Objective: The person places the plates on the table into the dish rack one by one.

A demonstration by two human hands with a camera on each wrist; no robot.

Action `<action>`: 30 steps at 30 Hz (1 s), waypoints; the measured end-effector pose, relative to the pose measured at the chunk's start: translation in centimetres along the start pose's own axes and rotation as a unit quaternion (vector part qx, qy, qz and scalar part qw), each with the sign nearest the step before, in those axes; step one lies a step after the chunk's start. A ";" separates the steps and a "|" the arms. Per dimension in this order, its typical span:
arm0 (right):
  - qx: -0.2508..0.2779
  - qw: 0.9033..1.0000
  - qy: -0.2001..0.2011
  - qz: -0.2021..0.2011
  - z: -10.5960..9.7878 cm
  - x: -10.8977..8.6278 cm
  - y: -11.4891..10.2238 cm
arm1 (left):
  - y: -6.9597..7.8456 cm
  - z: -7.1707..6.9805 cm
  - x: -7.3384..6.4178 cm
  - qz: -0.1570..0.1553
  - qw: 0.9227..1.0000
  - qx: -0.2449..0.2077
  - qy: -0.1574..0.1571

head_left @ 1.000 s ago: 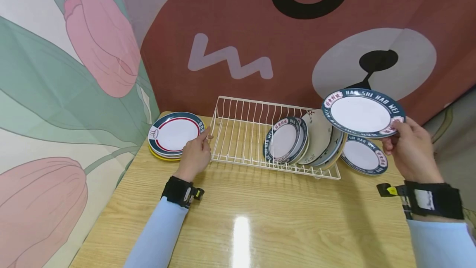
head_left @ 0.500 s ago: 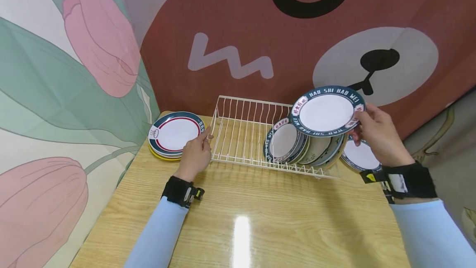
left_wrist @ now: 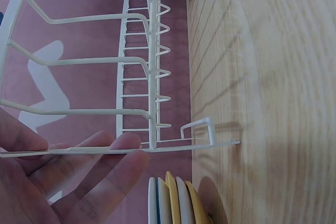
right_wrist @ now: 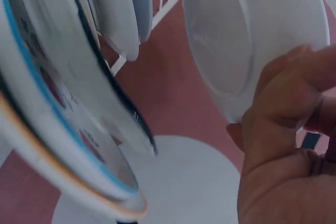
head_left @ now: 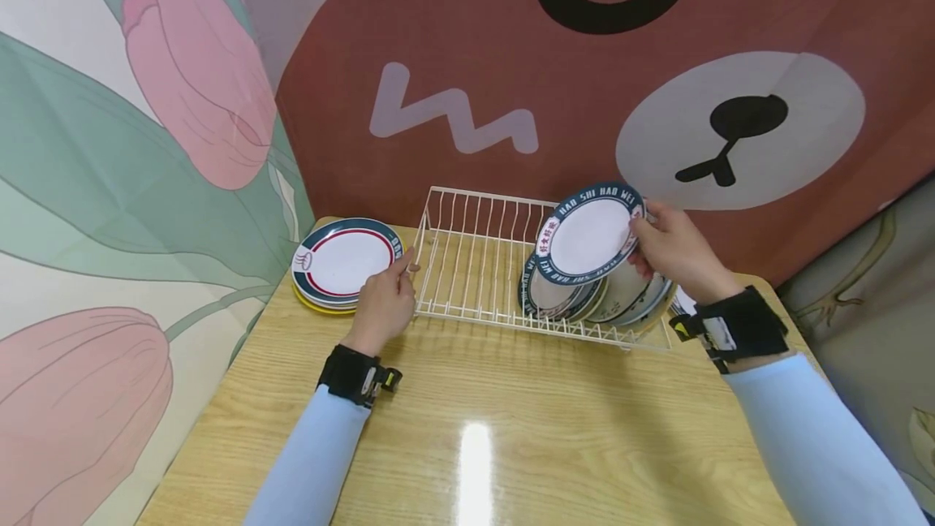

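Observation:
My right hand [head_left: 679, 250] pinches the right rim of a white oval plate [head_left: 588, 238] with a dark blue lettered border. The plate is held tilted above the white wire dish rack [head_left: 482, 195], overlapping the plates that stand in it. Its pale underside [right_wrist: 220, 35] faces the right wrist camera, with the thumb and fingers at its edge. My left hand [head_left: 383, 303] holds the rack's left end; in the left wrist view the fingers [left_wrist: 118, 174] lie along the end wire. Several plates [head_left: 551, 292], some blue-rimmed, and bowls [head_left: 646, 303] stand on edge in the rack's right half.
A stack of plates [head_left: 346, 262] lies left of the rack, a red-ringed one on top and a yellow edge below. Right of the rack, a plate [head_left: 684, 301] is mostly hidden by the right wrist. Printed cloth [head_left: 467, 47] hangs behind the wooden table [head_left: 409, 428].
My right hand has carried the plate leftward from beyond the rack's right end to above the standing plates, tilting it more upright. My left hand has stayed on the rack's end.

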State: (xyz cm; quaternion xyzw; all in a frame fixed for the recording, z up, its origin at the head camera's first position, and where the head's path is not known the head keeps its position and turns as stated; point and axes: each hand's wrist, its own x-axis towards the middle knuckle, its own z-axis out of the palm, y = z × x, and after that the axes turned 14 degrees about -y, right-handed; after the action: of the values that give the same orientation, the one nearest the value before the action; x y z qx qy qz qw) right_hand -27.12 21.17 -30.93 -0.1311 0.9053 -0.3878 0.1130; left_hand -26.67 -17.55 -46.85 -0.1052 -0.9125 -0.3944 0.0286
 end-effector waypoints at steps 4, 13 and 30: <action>-0.023 0.999 -0.024 0.020 1.0 1.4 -0.4 | 0.0 0.0 0.0 -0.002 1.000 -0.002 -0.002; -0.083 0.994 -0.057 0.050 3.0 3.3 -0.2 | 0.1 0.0 0.1 0.006 1.000 -0.006 0.000; -0.086 0.988 -0.112 0.069 6.3 6.0 0.7 | -0.1 0.0 0.2 0.006 1.000 0.001 0.003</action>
State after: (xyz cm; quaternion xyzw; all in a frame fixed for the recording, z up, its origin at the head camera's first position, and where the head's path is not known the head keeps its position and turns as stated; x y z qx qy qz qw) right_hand -30.95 15.49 -36.29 -0.1200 0.9238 -0.2826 0.2287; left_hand -26.87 -17.63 -46.89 -0.1097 -0.9121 -0.3934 0.0343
